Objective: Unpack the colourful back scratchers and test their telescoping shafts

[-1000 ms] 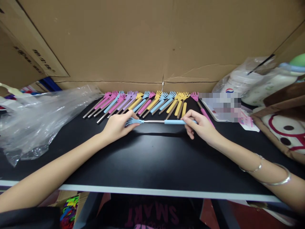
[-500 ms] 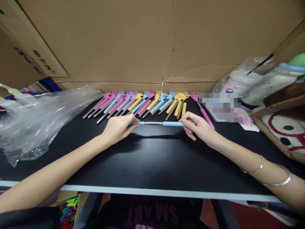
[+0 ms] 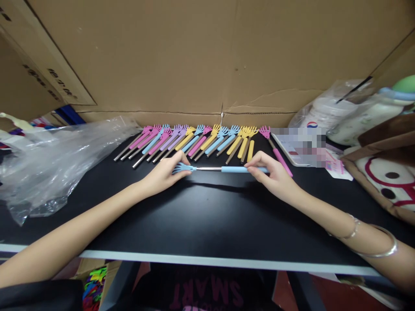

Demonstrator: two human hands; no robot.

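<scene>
A light-blue back scratcher (image 3: 209,169) with a bare metal shaft is held level just above the black tabletop (image 3: 207,220). My left hand (image 3: 164,175) pinches its claw-shaped head between thumb and fingers. At the other end, my right hand (image 3: 270,172) grips the blue sleeve of the handle with thumb and fingertips. Behind my hands lies a row of back scratchers (image 3: 191,142) in pink, purple, blue and yellow, heads towards the wall. One pink back scratcher (image 3: 281,160) lies apart, just beyond my right hand.
A clear plastic bag (image 3: 61,168) covers the left of the table. At the right are a phone-like flat item (image 3: 292,151), a white cup (image 3: 327,110) in plastic and a brown bag (image 3: 382,172). Cardboard (image 3: 194,56) walls the back. Below sits a box of colourful pieces (image 3: 95,285).
The fingers of my left hand have shifted, and more of the blue claw head shows. My right hand's lower fingers have curled in. The back scratcher stays in nearly the same place.
</scene>
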